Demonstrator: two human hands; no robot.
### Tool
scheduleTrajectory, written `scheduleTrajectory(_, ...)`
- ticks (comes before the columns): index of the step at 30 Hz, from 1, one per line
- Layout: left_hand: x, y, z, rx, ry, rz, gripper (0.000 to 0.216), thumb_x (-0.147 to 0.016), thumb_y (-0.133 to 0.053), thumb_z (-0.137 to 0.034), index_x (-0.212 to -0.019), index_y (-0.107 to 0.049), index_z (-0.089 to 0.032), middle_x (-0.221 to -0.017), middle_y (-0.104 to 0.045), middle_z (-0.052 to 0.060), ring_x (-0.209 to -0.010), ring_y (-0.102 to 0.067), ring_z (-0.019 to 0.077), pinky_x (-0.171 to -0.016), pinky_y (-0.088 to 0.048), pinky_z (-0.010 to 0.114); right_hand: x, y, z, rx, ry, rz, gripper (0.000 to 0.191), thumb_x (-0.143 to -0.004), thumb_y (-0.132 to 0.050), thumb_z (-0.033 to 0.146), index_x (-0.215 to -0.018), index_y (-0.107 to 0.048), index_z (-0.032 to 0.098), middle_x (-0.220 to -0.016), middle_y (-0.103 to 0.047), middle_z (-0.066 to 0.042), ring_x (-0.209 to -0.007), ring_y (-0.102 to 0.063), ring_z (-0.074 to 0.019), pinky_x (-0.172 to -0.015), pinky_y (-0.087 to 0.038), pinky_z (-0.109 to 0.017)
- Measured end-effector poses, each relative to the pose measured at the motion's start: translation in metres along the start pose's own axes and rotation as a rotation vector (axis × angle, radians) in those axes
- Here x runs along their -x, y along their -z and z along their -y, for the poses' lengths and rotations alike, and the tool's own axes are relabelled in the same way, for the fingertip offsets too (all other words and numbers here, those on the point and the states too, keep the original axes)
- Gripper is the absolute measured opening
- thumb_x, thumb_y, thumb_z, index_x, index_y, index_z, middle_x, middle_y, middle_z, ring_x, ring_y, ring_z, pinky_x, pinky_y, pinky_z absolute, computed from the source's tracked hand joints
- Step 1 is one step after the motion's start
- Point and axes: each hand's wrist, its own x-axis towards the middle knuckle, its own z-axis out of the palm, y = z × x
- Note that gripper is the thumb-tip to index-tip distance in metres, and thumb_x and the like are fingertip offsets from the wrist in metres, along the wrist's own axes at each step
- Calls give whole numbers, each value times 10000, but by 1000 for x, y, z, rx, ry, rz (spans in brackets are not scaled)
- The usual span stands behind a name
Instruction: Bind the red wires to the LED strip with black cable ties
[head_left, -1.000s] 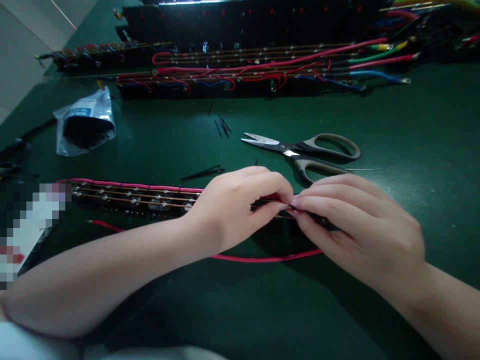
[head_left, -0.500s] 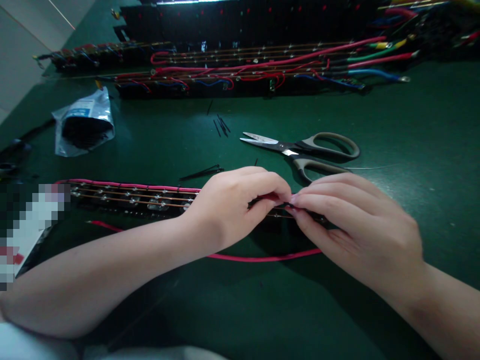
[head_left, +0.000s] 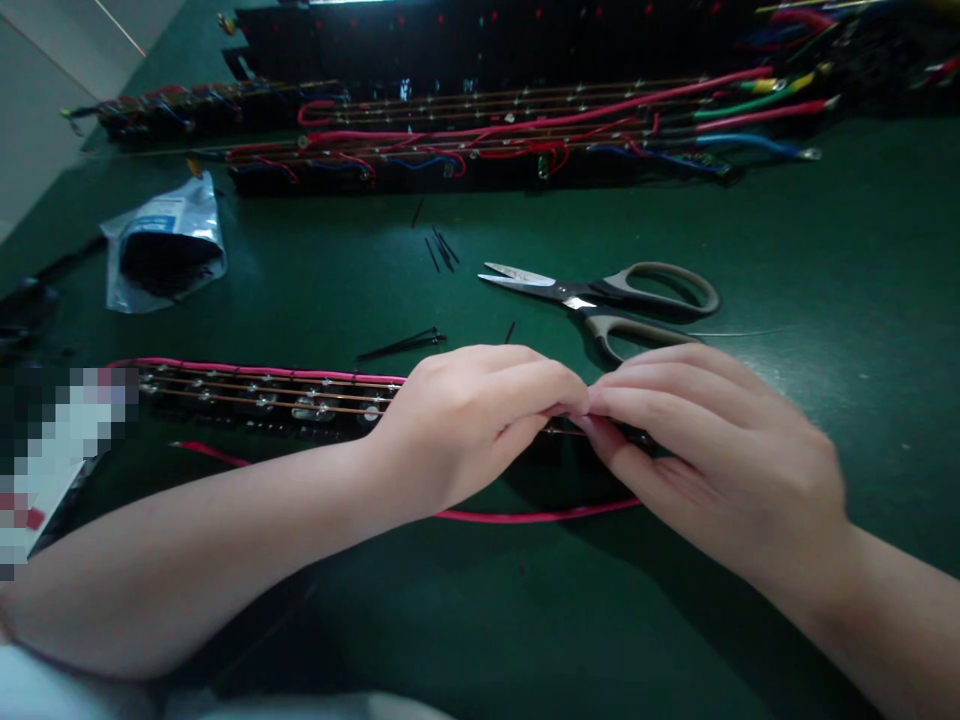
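A long black strip [head_left: 255, 395] with copper wires, solder points and a pink wire along its far edge lies across the green mat [head_left: 825, 300]. My left hand [head_left: 472, 420] and my right hand [head_left: 712, 450] meet over the strip's right part, fingertips pinched together on it. What sits between the fingertips is too small to make out. A loose red wire [head_left: 525, 516] curves on the mat under both hands.
Scissors [head_left: 607, 295] lie open just beyond my hands. Loose black cable ties [head_left: 405, 345] and cut ends [head_left: 441, 248] lie on the mat. A foil bag [head_left: 161, 250] sits at the left. More wired strips [head_left: 487, 140] are lined up at the back.
My left fingers have closed tighter against my right fingertips. Both hands stay over the same spot on the strip.
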Motion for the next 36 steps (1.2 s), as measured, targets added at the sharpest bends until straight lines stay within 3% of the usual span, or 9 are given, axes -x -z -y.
scheduleTrajectory(7,-1,1,1,9,24,-9,157,-913,-616,-57,-949,-701,-184,-950,-754,-37,-893,-691,87,-828,-520,166,-1,1,1,-21,-51,2,139,-849,-703,90,-941,-655,183,-872,-743,-75,-800,-676,-206,-711,-581,-359)
scheduleTrajectory(13,-3,2,2,-28,42,3,259,-886,-569,14,-975,-695,-194,-990,-737,-44,-939,-664,73,-853,-500,154,0,0,1,-15,-49,5,129,-864,-684,105,-941,-646,201,-873,-745,-71,-802,-685,-213,-703,-591,-368)
scheduleTrajectory(22,-3,1,1,-29,97,81,264,-942,-499,-69,-1012,-693,-234,-972,-736,-36,-910,-678,114,-814,-520,215,-2,2,2,-14,-59,19,182,-853,-683,97,-950,-643,246,-896,-742,-51,-800,-691,-217,-680,-587,-375)
scheduleTrajectory(36,-1,0,1,-32,71,88,303,-951,-450,-61,-1069,-678,-220,-1016,-723,-1,-941,-664,136,-818,-528,245,-1,1,0,-52,-79,21,177,-863,-677,94,-944,-629,244,-894,-731,-46,-800,-688,-204,-668,-584,-355)
